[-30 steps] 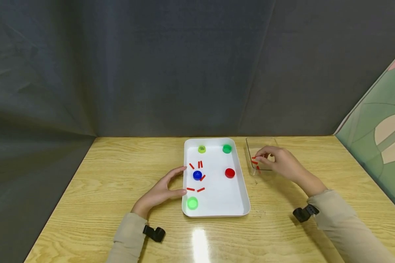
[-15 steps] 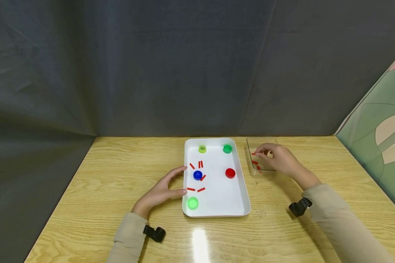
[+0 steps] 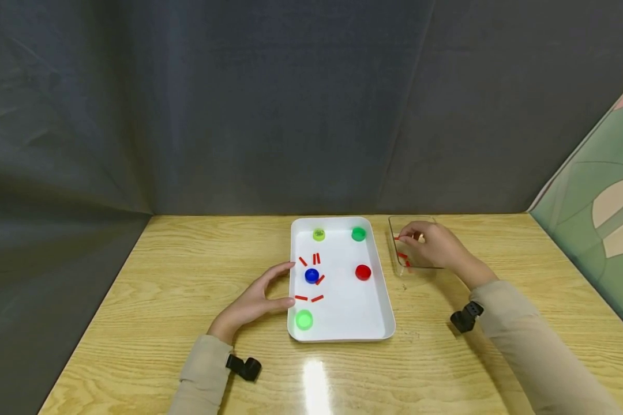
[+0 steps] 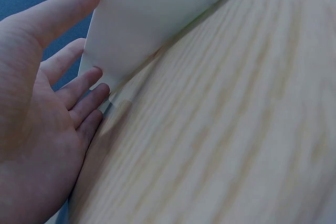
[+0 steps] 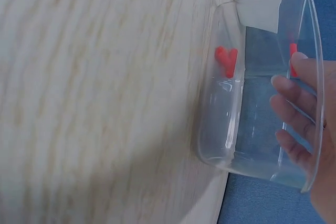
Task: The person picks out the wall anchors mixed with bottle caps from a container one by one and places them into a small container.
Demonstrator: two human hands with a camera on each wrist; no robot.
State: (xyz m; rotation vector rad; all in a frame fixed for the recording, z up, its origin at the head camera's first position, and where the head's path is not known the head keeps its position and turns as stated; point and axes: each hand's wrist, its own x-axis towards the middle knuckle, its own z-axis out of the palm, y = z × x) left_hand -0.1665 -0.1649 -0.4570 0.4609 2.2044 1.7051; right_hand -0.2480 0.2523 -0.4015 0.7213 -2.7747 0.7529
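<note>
My right hand (image 3: 436, 245) pinches a small red stick (image 5: 293, 59) between thumb and finger, its other fingers loosely bent. It is at the clear plastic box (image 5: 215, 124), with the fingers seen through the wall in the right wrist view. Low inside the box lie a few more red sticks (image 5: 227, 60). My left hand (image 3: 251, 300) rests against the left side of a white tray (image 3: 348, 317), thumb and fingers spread along its wall (image 4: 142, 14). Several red sticks (image 3: 317, 298) lie on the tray's left half, some around a blue round cap (image 3: 312, 276).
Other round caps sit in the tray: a red one (image 3: 363, 272), a green one (image 3: 359, 233), a yellow-green one (image 3: 319, 234) and a light green one (image 3: 304, 320). A dark curtain (image 3: 291, 115) stands behind the wooden table (image 3: 187, 259).
My right hand has moved away from me and slightly left, carrying the pinched red stick up from the others toward the box's left rim. The left hand and tray stay in place.
</note>
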